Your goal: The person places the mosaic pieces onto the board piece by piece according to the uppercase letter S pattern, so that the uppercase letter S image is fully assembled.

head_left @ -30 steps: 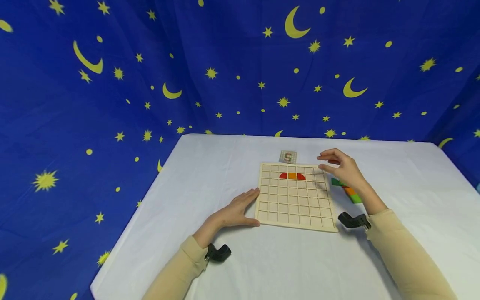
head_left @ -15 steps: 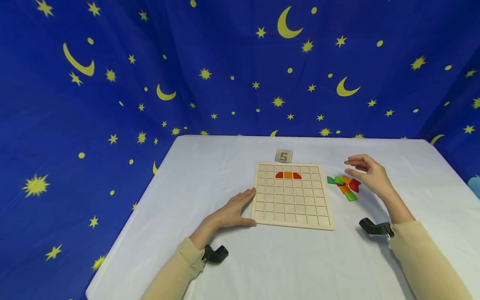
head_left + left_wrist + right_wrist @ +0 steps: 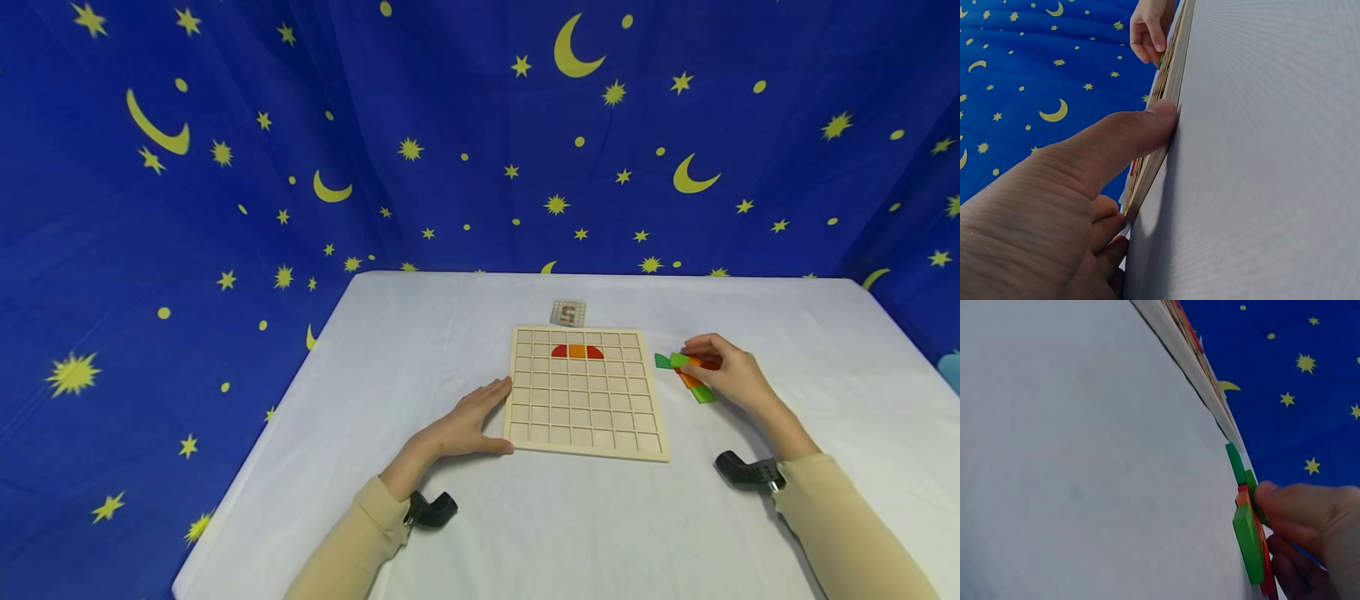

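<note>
My left hand point(image 3: 465, 425) rests on the table against the left side of a wooden grid board point(image 3: 585, 400). Its thumb touches the board's near left corner, and the fingers lie along the side edge. On the board, an orange square point(image 3: 577, 351) sits in a row between two red rounded tiles point(image 3: 595, 352). My right hand point(image 3: 731, 375) is at a small pile of coloured tiles right of the board. Its thumb and forefinger are at opposite edges of a light green tile point(image 3: 678, 360), pinching it. The hand partly covers orange and red tiles point(image 3: 690, 379).
Behind the board lies a small pattern card point(image 3: 568, 313) with a gridded figure. A dark green tile point(image 3: 663, 361) is between the pile and the board, and another light green tile point(image 3: 1247, 544) lies at the pile's near end. A blue star-and-moon cloth point(image 3: 480, 133) hangs behind the white table.
My right hand moved right from over the board's far right corner, then came down onto the tile pile. The left hand stayed at the board's left edge.
</note>
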A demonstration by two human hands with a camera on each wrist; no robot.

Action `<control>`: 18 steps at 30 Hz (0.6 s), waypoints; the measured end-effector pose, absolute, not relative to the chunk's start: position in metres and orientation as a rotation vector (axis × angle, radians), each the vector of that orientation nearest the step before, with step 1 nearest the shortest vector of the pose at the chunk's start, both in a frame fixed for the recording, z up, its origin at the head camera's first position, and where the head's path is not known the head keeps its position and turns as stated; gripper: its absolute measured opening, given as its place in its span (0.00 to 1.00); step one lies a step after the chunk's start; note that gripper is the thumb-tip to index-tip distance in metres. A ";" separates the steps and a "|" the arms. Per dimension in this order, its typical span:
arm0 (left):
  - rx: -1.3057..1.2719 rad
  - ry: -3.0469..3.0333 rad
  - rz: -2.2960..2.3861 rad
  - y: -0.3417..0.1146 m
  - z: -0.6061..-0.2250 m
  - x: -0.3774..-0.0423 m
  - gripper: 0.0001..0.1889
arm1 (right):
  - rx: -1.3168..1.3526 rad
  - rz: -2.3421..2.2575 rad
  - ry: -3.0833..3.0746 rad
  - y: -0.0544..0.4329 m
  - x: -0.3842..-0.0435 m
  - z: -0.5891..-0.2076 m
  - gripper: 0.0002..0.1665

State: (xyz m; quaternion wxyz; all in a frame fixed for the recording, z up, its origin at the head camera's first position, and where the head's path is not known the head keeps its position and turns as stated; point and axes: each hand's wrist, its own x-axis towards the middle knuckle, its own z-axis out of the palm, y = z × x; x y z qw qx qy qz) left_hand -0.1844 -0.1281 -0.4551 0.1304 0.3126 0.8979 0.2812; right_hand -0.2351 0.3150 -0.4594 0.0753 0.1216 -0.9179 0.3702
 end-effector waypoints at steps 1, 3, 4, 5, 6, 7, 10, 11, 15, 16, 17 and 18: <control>0.908 2.608 0.819 -0.128 -0.455 -0.184 0.53 | 0.368 1.094 -2.757 0.315 -0.235 -0.461 0.21; 0.904 2.608 0.816 -0.128 -0.455 -0.184 0.53 | 0.366 1.070 -2.759 0.314 -0.236 -0.463 0.21; 0.905 2.607 0.816 -0.128 -0.455 -0.184 0.53 | 0.363 1.065 -2.757 0.314 -0.236 -0.464 0.21; 0.906 2.608 0.817 -0.128 -0.456 -0.184 0.53 | 0.362 1.062 -2.752 0.314 -0.237 -0.464 0.21; 0.909 2.608 0.820 -0.128 -0.456 -0.184 0.53 | 0.362 1.057 -2.748 0.314 -0.237 -0.465 0.20; 0.910 2.608 0.822 -0.128 -0.456 -0.185 0.53 | 0.363 1.051 -2.744 0.313 -0.237 -0.465 0.20; 0.914 2.610 0.820 -0.128 -0.456 -0.185 0.53 | 0.367 1.045 -2.737 0.312 -0.237 -0.464 0.20; 0.914 2.611 0.820 -0.128 -0.456 -0.185 0.53 | 0.365 1.048 -2.734 0.312 -0.236 -0.462 0.20; 0.920 2.609 0.825 -0.128 -0.456 -0.184 0.53 | 0.352 1.133 -2.713 0.309 -0.236 -0.452 0.22; 0.918 2.608 0.826 -0.128 -0.455 -0.184 0.53 | 0.339 1.155 -2.711 0.309 -0.237 -0.450 0.24; 0.918 2.606 0.831 -0.128 -0.455 -0.184 0.53 | 0.319 1.155 -2.710 0.310 -0.240 -0.450 0.24; 0.919 2.604 0.835 -0.128 -0.455 -0.184 0.52 | 0.309 1.156 -2.709 0.311 -0.243 -0.450 0.25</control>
